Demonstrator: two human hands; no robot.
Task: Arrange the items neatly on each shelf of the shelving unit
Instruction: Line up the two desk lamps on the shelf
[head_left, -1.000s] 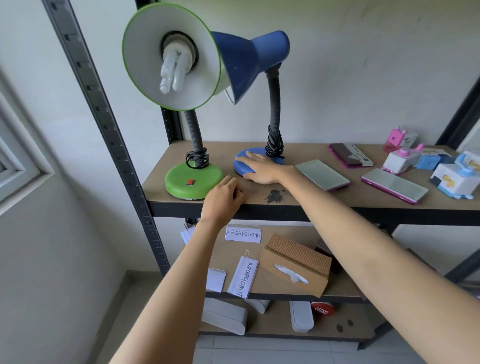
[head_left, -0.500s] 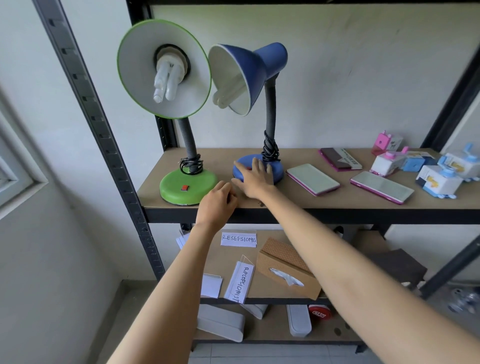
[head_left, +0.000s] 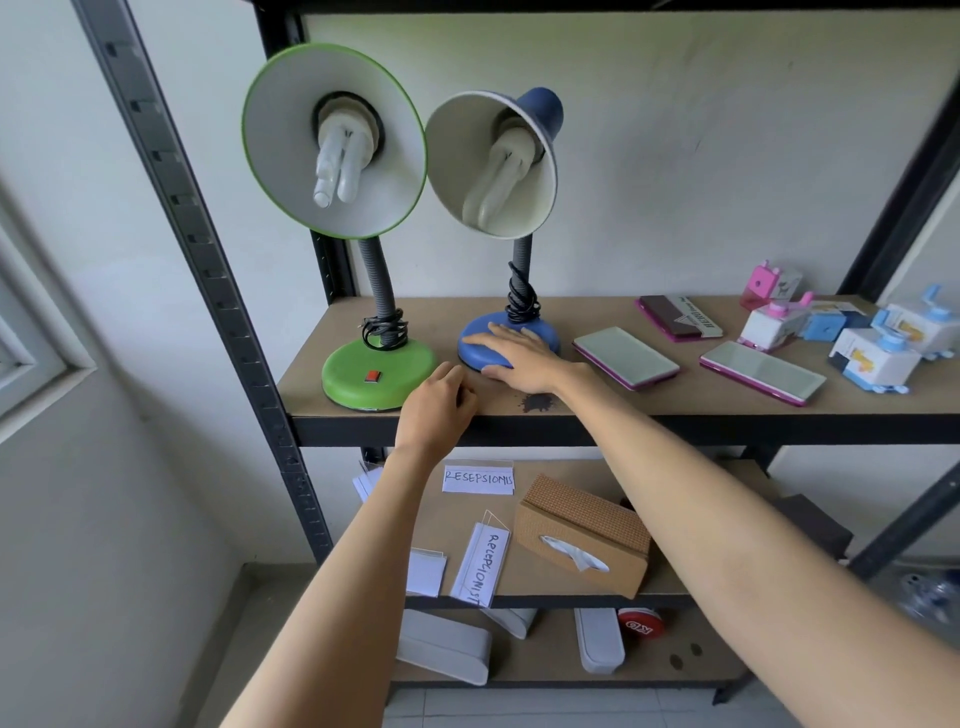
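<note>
I see the black metal shelving unit (head_left: 218, 291) filling the frame, its brown board shelf (head_left: 597, 400) crossing the middle. At upper centre stand the green desk lamp (head_left: 379, 371) and, just right of it, the blue desk lamp (head_left: 540, 332). My right hand (head_left: 519, 358) lies flat, fingers straight, on the blue base. My left hand (head_left: 436, 410) rests loosely curled at the shelf's front edge, gripping nothing.

Blue lamp (head_left: 506, 218) upright beside green lamp (head_left: 358, 223)
</note>
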